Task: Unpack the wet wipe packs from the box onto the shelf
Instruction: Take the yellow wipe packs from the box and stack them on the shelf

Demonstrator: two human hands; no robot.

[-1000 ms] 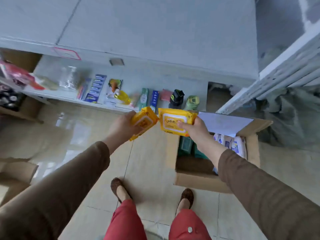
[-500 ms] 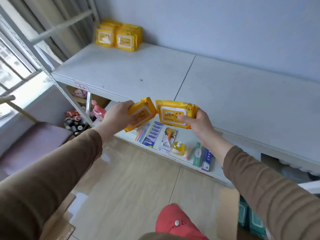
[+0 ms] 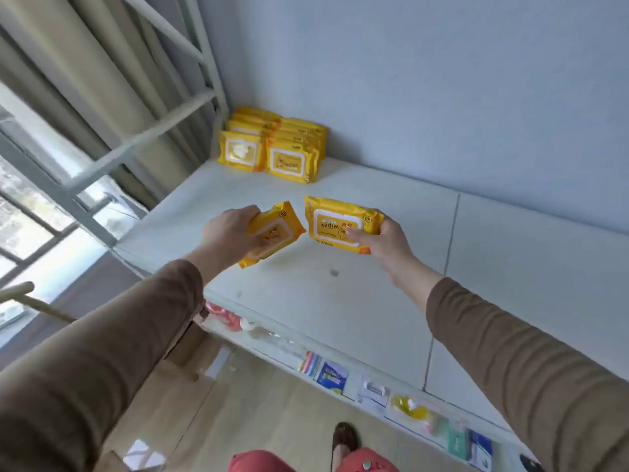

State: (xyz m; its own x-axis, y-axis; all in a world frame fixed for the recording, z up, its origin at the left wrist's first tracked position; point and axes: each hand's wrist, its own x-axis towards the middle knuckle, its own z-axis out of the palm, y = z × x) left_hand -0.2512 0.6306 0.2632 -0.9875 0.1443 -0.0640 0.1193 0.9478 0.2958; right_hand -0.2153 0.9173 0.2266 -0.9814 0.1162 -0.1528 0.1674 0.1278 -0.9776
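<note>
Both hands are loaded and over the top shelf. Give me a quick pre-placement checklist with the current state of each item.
1. Left hand grips its wipes pack: ok.
2. Right hand grips its wipes pack: ok.
3. Both packs are over the top shelf, past its front edge: ok.
4. Bare shelf surface in front of the stacked packs in the back corner: ok.
5. Stacked packs look steady against the wall: ok, though the rear rows are partly hidden.
6. Held packs touching the shelf yet: cannot tell, they appear to be above it.
</note>
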